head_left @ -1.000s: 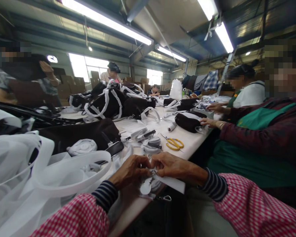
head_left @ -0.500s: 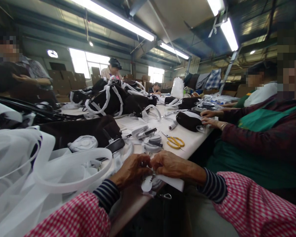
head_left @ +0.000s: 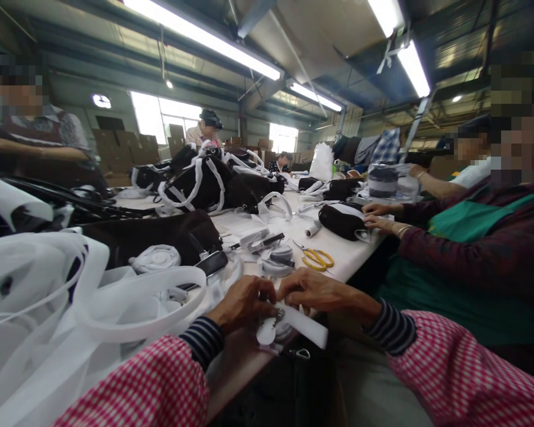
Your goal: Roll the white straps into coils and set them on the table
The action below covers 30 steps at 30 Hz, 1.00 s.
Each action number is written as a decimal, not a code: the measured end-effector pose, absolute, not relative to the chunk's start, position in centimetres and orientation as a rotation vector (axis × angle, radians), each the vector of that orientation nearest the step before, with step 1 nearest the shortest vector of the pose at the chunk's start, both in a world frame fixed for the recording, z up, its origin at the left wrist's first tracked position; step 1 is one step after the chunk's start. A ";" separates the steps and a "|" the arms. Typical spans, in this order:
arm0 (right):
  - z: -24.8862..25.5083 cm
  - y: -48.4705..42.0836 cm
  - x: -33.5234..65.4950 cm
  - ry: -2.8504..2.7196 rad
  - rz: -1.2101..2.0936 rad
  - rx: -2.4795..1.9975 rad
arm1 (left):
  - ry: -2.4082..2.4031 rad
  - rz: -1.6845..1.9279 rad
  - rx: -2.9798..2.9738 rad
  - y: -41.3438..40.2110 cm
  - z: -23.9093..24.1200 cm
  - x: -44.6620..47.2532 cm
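Observation:
My left hand (head_left: pixel 247 301) is closed at the table's near edge, its fingertips pinched at a small metal fitting (head_left: pixel 279 312). Facing it, my right hand (head_left: pixel 324 295) has bent fingers over one end of a flat white strip (head_left: pixel 309 328), which slants down to the right. Under the fingers lie a white round piece (head_left: pixel 266 333) and a coiled strap wrapped in white (head_left: pixel 285 330). A metal snap hook (head_left: pixel 301 354) hangs below the table edge. What exactly the fingertips grip is partly hidden.
Yellow-handled scissors (head_left: pixel 317 258) lie beyond my right hand, beside wrapped straps (head_left: pixel 276 261). White strip loops (head_left: pixel 137 332) fill the left. Dark bags (head_left: pixel 200 181) are piled farther back. A co-worker in a green apron (head_left: pixel 463 222) handles a dark bag (head_left: pixel 343 220) at the right.
My right hand has lifted a little, its fingers opening slightly away from the left. The white strip now tilts more steeply. At the right rear, a person now handles a clear-wrapped dark item.

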State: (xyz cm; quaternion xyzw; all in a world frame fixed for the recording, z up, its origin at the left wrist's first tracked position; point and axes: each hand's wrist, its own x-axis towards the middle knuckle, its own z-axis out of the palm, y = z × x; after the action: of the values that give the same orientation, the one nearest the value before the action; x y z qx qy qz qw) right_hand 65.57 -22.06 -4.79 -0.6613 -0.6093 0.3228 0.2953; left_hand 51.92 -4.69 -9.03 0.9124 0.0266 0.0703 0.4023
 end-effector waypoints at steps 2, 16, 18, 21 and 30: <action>-5.0 -22.9 66.6 -1.561 1.006 -1.663 | 0.062 0.172 2.289 -4.6 -9.1 52.0; -5.9 -21.7 66.0 -1.867 0.636 -1.704 | 0.019 0.243 2.266 -4.4 -10.3 51.9; -5.9 -22.0 65.8 -1.886 0.564 -1.719 | 0.016 0.265 2.272 -4.7 -10.3 51.7; -6.2 -22.1 65.7 -1.972 0.450 -1.729 | 0.001 0.291 2.288 -5.3 -9.7 50.9; -6.9 -21.4 65.5 -2.043 0.243 -1.857 | 0.125 0.376 2.245 -6.8 -6.5 44.9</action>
State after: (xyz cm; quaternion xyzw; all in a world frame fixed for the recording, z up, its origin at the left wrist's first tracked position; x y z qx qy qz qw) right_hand 65.52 -21.44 -6.94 -0.6586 -0.7246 0.0861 0.1841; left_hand 44.94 -6.81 -6.51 0.8947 0.0499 0.1497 0.4179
